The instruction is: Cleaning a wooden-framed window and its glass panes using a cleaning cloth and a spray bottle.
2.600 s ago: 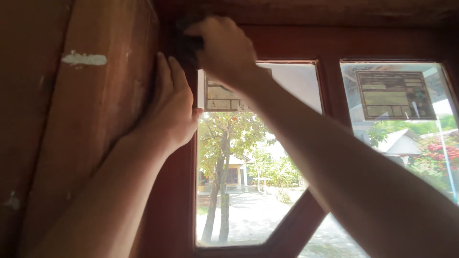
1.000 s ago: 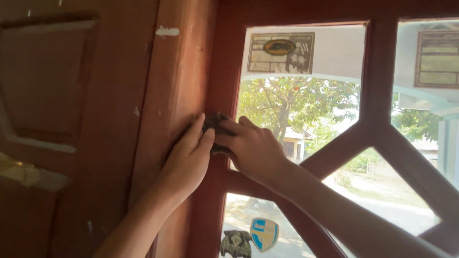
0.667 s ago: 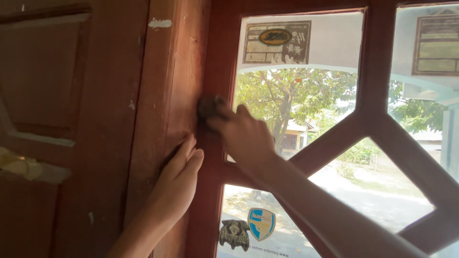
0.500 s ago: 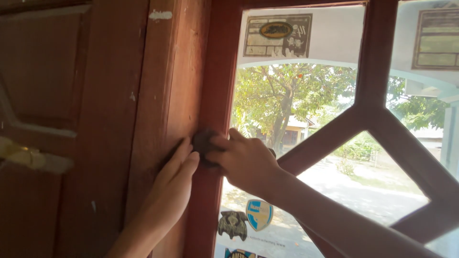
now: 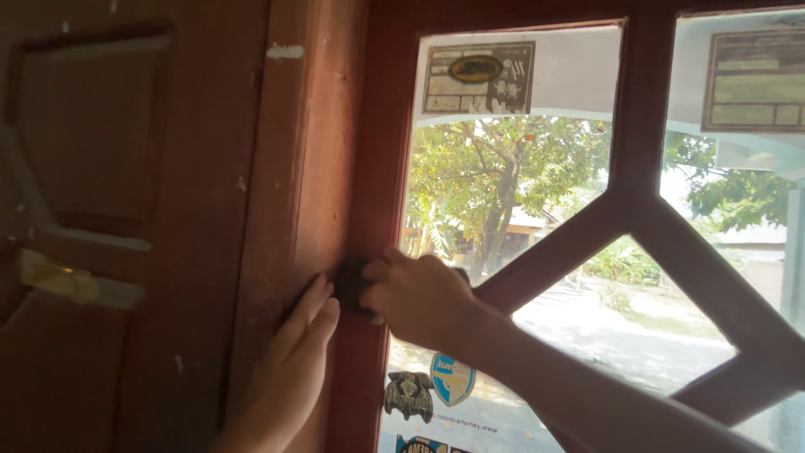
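Observation:
My right hand (image 5: 415,295) grips a small dark pad (image 5: 350,283) and presses it against the left upright of a reddish-brown wooden window frame (image 5: 381,151). My left hand (image 5: 295,361) lies flat with straight fingers on the wooden post (image 5: 310,168) just left of the pad, its fingertips almost touching it. My right forearm crosses the lower panes from the bottom right.
The window has glass panes split by diagonal wooden bars (image 5: 671,226), with rectangular stickers (image 5: 476,77) at the top and small emblem stickers (image 5: 432,390) low down. A panelled wooden door (image 5: 92,168) stands to the left. Trees and a yard show outside.
My right hand has rubbed the pad from the frame's top corner down the upright, with a brief stroke back up. My left hand followed downward along the post.

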